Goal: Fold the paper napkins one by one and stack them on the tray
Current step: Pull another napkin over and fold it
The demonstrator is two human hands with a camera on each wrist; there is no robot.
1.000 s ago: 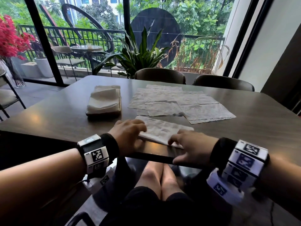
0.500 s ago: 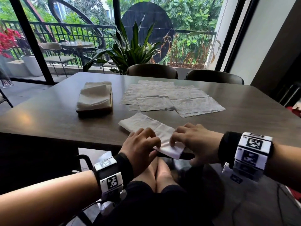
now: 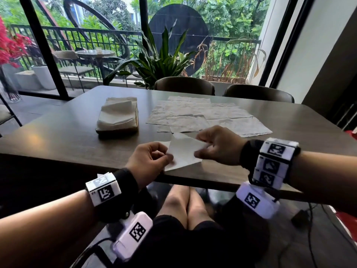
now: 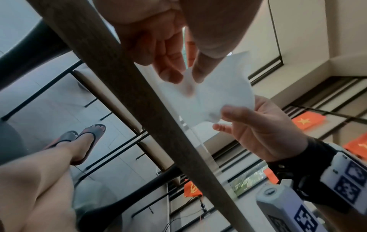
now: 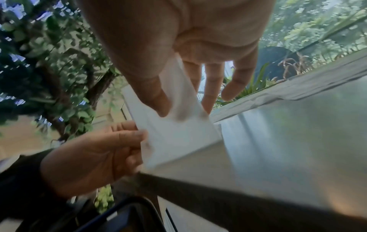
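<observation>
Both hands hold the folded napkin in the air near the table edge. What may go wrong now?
Left hand and right hand only pinch the folded napkin, so it may tear or unfold. If dropped, it may fall past the table edge. The stack on the tray looks uneven and could slide.

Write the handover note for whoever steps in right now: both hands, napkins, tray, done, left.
Left hand: pinches the left edge of the folded napkin.
Right hand: pinches its right edge; the napkin is held up over the table's near edge.
Tray: far left on the table, already carrying a stack of folded napkins.
Unfolded napkins: spread flat, overlapping, beyond the hands.
Done: several stacked; this one partly folded.
Left: finish this napkin, place it on the stack, then fold the spread ones.
</observation>
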